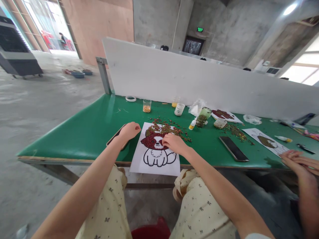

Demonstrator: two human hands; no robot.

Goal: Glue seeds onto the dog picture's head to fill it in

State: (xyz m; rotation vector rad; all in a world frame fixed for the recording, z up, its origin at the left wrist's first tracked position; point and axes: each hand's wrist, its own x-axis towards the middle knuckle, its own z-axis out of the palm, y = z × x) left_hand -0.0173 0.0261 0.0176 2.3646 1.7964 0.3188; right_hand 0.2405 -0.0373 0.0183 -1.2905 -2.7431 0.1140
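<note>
From where I stand, the paper sheet (156, 157) lies flat on the smooth green table (84, 129), its long axis running away from the seated person, its lower edge jutting past the table's front. The outlined animal's head points toward the white partition (199, 83), paws toward the person. Grainy dark red covers much of its face; the body is bare white. Loose coarse grains (183, 132) litter the top. The right hand (173, 142) bunches its fingers over the face; the left hand (131, 130) curls beside the sheet. I can't tell whether either grips anything.
</note>
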